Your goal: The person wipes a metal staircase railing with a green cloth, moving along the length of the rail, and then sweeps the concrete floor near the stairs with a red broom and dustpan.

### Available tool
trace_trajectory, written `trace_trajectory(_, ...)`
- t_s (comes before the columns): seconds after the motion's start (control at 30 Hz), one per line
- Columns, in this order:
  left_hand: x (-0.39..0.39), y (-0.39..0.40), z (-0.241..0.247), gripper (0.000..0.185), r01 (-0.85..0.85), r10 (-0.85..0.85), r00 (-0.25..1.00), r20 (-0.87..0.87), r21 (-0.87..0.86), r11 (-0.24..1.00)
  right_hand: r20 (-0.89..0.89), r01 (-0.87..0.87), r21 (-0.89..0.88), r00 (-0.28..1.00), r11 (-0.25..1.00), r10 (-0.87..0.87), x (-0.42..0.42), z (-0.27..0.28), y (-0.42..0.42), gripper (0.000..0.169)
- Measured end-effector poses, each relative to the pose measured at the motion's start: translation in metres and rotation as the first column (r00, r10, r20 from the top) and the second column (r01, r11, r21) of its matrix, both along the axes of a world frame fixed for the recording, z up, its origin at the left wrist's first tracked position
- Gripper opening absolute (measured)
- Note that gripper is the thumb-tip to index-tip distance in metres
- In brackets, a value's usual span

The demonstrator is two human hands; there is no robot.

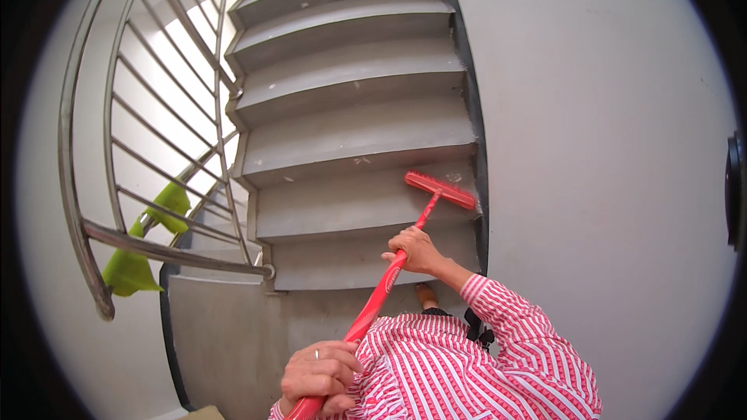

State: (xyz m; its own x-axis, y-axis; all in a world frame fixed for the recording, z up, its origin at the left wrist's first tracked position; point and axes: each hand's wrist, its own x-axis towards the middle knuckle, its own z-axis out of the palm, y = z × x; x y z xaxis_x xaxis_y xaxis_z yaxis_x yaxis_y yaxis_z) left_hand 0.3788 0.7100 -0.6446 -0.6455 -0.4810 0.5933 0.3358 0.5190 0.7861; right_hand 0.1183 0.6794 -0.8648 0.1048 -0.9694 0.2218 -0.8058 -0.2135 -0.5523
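Observation:
A red broom with a long handle [373, 303] runs up from the bottom of the view. Around the handle's lower part in the picture closes my left hand [321, 376], a ring on one finger. Farther up, nearer the head, my right hand [415, 249] grips the same handle. The red bristled broom head [440, 189] lies tilted over a low grey stair tread [344, 201], near its right end by the wall. Small pale marks show on several steps.
Grey stairs rise ahead between a white wall [583, 128] on the right and a metal railing [175, 254] on the left. A green cloth [131, 271] hangs on the rail. One foot [427, 296] shows at the stair's base, on the landing [227, 326].

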Motion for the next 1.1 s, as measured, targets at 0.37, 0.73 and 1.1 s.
trace_trajectory(0.37, -0.045, -0.031, 0.028, 0.041, -0.016, 0.1, 0.903, -0.419, 0.199, 0.98, 0.234, 0.569, -0.404, 0.821, 0.716, -0.521, -0.008, 0.023, 0.009, 0.032)
trace_trajectory(0.73, -0.045, -0.083, -0.018, 0.034, -0.411, 0.494, 0.865, -0.09, 0.44, 0.799, 0.195, 0.432, -0.123, 0.893, 0.893, -0.405, -0.014, -0.043, -0.06, 0.026)
trace_trajectory(1.1, 0.007, -0.037, -0.001, 0.031, -0.204, 0.267, 0.909, -0.321, 0.217, 0.955, 0.204, 0.396, -0.258, 0.914, 0.881, -0.351, 0.019, 0.0, 0.006, 0.024)
